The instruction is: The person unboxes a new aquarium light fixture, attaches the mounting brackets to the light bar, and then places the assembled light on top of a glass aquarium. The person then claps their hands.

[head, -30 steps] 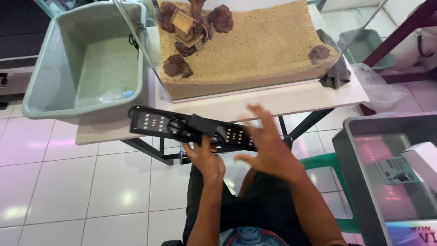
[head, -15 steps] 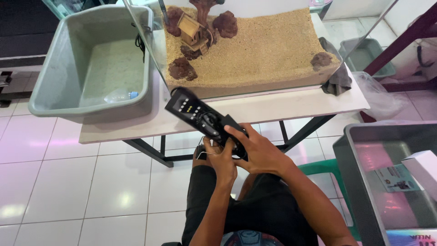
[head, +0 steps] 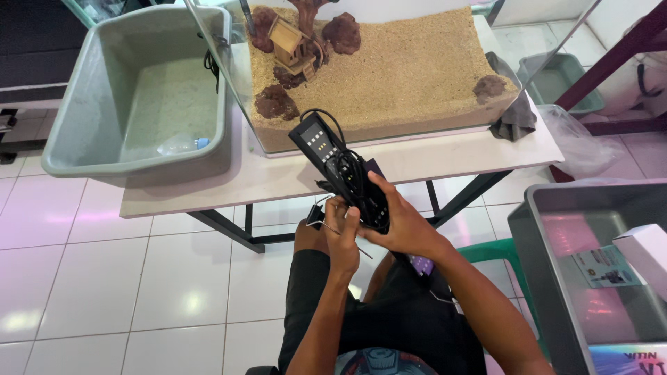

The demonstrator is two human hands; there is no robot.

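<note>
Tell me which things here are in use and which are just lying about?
In use: black lamp bar with its cord, held by right hand; thin wire clip at left hand.

Lying about: grey tub, sand tank, cloth, second tub, white box.

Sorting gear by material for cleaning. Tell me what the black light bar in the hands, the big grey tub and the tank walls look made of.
Light bar: apparently matte black plastic with a dull, even sheen; a metal casing can't be ruled out.
Grey tub: looks like moulded plastic, with rounded corners and a thick rolled rim in a uniform grey-green colour.
Tank walls: clear glass or acrylic; see-through, with reflections and sand visible behind.
</note>
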